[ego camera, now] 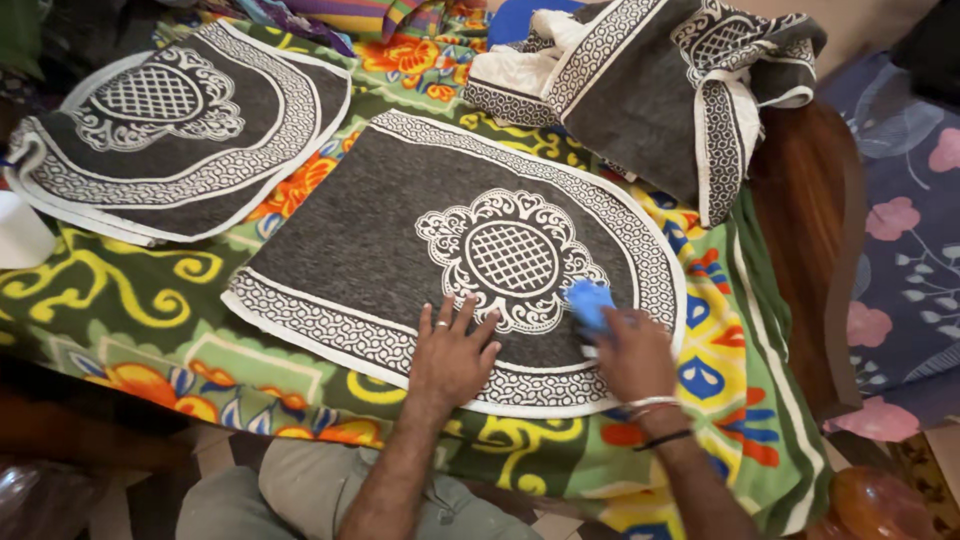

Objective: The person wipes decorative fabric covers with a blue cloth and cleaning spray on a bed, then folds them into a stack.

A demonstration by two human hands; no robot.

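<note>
Left hand [452, 352]: spread flat, pinning the grey mat [400, 235] at lower centre.
Right hand [632, 352]: pinching a blue cloth [590, 300] against the mat.
Risk: the mat may slide on the patterned bedsheet [120, 300] if the flat hand eases off.

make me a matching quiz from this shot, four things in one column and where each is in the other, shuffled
Things:
1. left hand
2. small blue object
3. flat grey mat with white patterned border
4. crumpled pile of grey and white mats

Places:
A. heaped at the top right
B. gripped in the right hand
C. pressed flat, fingers spread, on the mat's near edge
D. spread on the colourful floral cloth

Pairs: 1-C, 2-B, 3-D, 4-A
</note>
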